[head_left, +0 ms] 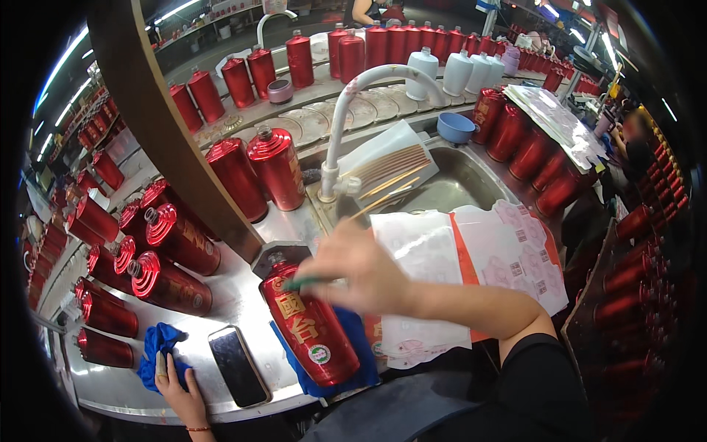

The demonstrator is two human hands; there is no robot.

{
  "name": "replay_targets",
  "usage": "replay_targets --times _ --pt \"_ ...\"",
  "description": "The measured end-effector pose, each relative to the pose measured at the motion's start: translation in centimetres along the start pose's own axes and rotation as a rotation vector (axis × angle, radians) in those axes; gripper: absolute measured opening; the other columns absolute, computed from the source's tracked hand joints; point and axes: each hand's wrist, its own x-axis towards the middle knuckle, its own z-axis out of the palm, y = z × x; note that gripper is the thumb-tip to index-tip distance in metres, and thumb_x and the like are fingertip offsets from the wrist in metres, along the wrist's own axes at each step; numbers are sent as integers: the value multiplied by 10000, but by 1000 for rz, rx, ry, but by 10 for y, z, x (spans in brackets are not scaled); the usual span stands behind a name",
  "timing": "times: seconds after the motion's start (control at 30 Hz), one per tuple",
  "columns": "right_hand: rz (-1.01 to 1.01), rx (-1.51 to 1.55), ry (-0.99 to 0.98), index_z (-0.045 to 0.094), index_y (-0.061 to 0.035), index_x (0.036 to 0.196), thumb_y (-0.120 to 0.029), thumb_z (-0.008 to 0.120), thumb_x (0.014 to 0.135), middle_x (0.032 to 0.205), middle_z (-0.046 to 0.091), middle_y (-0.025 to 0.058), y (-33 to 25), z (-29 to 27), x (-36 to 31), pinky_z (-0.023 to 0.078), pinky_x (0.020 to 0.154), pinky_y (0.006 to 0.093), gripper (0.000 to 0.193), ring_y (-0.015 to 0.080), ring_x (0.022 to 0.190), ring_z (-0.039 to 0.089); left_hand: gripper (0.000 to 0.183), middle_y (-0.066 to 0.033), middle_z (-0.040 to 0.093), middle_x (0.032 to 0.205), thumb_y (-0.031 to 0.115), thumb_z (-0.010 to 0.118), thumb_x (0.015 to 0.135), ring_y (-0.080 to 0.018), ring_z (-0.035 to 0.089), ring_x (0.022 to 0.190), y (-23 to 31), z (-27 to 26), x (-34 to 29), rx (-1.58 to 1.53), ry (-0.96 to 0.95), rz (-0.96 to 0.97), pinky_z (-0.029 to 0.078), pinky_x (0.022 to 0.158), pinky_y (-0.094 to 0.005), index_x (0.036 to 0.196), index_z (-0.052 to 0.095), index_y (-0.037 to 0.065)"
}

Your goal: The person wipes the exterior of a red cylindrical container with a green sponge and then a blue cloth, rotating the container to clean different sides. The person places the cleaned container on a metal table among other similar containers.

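A red metallic bottle (313,324) with gold characters and a round pale label lies tilted in front of me. Its neck end rests against a dark angular holder (283,258), and blue cloth (361,346) shows beneath it. My right hand (361,272), smeared by motion, is closed on a small green tool (308,281) at the upper part of the bottle; the tool's exact kind is unclear. On the metal counter, my left hand (177,390) lies with fingers stretched over a crumpled blue cloth (158,350), thumb apart. A black phone (239,366) sits between that hand and the bottle.
Printed transfer sheets (427,258) lie right of the bottle. Behind them are a sink (460,180), a curved faucet (337,125) and a blue bowl (456,127). A post (173,125) rises at left among several red bottles (173,291). More bottles line the conveyor (331,110).
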Motion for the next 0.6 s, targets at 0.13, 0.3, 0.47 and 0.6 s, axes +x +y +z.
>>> replay_targets --times 0.13,0.3,0.47,0.6 --pt "-412 164 -162 661 -102 1015 -159 586 893 889 527 46 -62 19 -58 483 931 399 154 236 961 573 199 -183 623 1139 104 626 1022 -339 634 1064 -35 -8 1 -220 161 -127 495 947 -393 1130 683 -53" --pt "84 234 -195 755 -79 1084 -75 863 705 882 627 39 -66 -36 -83 445 805 355 394 226 868 570 136 -114 704 1040 63 641 1006 -228 638 958 120 -75 32 -560 421 -123 498 907 -355 1087 721 -10" --pt "414 157 141 755 -52 993 -39 858 774 815 610 24 -60 -50 -116 392 705 303 242 183 770 491 411 -44 693 1272 289 771 825 -354 507 1309 265 -65 24 -579 -39 504 227 1186 -580 1226 761 201" --pt "456 122 159 737 -41 956 -42 850 792 796 577 19 -51 -51 -131 381 688 291 199 167 776 483 438 -65 605 1426 278 788 785 -395 402 1446 268 -60 53 -590 -129 644 189 1221 -606 1216 764 197"
